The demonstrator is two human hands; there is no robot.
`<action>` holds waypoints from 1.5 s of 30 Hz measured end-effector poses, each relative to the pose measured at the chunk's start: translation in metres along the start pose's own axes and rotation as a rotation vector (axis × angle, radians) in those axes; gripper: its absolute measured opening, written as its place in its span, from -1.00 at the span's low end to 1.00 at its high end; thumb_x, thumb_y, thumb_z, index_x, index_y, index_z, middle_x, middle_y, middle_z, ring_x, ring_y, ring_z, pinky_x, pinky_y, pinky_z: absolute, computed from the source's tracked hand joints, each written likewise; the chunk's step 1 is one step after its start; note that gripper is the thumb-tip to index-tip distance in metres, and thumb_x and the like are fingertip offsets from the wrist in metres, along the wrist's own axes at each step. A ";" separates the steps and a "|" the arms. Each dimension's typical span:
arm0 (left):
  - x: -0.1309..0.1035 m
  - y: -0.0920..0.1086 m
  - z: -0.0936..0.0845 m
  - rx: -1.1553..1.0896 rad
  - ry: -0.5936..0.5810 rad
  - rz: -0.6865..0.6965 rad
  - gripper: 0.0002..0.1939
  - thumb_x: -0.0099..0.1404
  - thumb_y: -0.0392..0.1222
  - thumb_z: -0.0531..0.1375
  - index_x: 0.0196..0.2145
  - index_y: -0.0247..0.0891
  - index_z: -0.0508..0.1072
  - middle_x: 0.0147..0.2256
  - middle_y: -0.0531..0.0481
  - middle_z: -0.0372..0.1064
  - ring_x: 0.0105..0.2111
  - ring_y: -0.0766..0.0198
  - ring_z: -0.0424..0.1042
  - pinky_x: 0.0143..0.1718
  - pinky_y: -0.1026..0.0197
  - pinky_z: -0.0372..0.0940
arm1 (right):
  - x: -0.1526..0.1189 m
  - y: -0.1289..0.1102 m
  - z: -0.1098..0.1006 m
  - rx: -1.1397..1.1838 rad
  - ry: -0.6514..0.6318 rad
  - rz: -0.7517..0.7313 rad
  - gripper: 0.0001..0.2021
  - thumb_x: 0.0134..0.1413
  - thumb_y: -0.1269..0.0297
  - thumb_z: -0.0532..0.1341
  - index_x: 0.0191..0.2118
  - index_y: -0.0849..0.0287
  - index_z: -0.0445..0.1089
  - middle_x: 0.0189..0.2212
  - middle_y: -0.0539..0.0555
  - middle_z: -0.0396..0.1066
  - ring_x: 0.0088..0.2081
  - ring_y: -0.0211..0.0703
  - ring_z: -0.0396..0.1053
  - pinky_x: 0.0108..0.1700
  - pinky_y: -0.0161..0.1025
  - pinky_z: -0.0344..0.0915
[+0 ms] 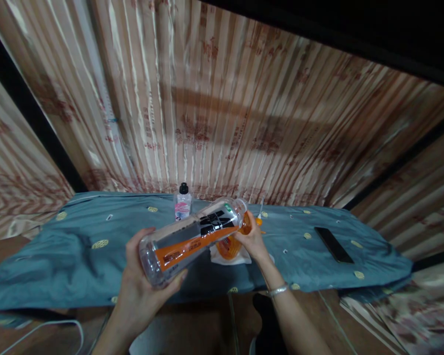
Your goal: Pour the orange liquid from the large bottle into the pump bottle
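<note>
My left hand (138,286) is closed around the base of a large clear plastic bottle (192,241) with an orange and black label. The bottle lies tilted, its mouth at the upper right, close to the neck of an orange see-through bottle (227,248). My right hand (251,239), a silvery bracelet at its wrist, grips that orange bottle near the top. Under the orange bottle lies a white cloth or tissue (231,259). Just past my right hand is an orange pump top (259,220) with a thin clear stem. Whether liquid flows between the bottles I cannot make out.
Behind the large bottle stands a small clear bottle (183,204) with a black cap and pink label. A black phone (333,244) lies on the right of the blue-green cloth surface (77,251). Patterned curtains (222,98) hang at the back, beside dark frame bars.
</note>
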State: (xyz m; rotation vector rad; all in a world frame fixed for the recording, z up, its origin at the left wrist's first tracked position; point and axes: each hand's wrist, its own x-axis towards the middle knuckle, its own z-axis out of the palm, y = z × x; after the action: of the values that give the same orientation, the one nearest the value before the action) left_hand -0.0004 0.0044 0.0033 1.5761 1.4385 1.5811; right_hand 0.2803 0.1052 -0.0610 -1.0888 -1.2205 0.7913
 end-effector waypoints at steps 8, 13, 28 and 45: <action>-0.004 0.014 0.003 -0.039 0.025 -0.094 -0.19 0.03 0.00 0.43 0.19 -0.06 0.22 -0.07 0.03 0.42 -0.16 0.09 0.59 0.00 -0.05 0.53 | -0.001 -0.006 0.003 -0.002 0.009 -0.014 -0.16 -0.31 0.17 0.57 0.21 0.07 0.39 0.08 0.15 0.60 0.11 0.16 0.56 0.24 0.08 0.43; -0.006 0.018 0.005 -0.083 0.036 -0.146 -0.18 0.02 0.00 0.43 0.19 -0.01 0.22 -0.08 0.05 0.44 -0.17 0.05 0.60 0.00 -0.15 0.54 | -0.003 -0.011 0.006 0.029 -0.017 -0.025 -0.15 -0.25 0.16 0.55 0.26 0.08 0.37 0.02 0.15 0.62 0.06 0.15 0.58 0.18 0.06 0.48; -0.004 0.005 0.001 -0.047 -0.013 -0.046 -0.17 0.04 0.00 0.45 0.19 -0.02 0.20 -0.10 0.04 0.45 -0.17 0.09 0.62 -0.06 -0.02 0.55 | -0.002 -0.008 0.003 -0.028 0.021 0.011 -0.14 -0.34 0.16 0.57 0.21 0.07 0.39 0.10 0.16 0.59 0.14 0.19 0.54 0.29 0.12 0.38; -0.002 -0.005 -0.002 0.027 -0.014 0.059 -0.17 0.08 0.02 0.46 0.22 -0.04 0.20 -0.05 0.00 0.43 -0.16 0.09 0.61 -0.09 0.00 0.59 | -0.003 -0.008 0.000 -0.029 0.018 0.025 -0.15 -0.31 0.18 0.56 0.22 0.06 0.37 0.09 0.14 0.59 0.12 0.17 0.55 0.26 0.10 0.41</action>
State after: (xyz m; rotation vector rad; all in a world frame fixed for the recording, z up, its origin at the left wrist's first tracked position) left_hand -0.0036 0.0039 -0.0012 1.6564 1.4239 1.5862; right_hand 0.2787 0.0998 -0.0548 -1.1340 -1.2088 0.7834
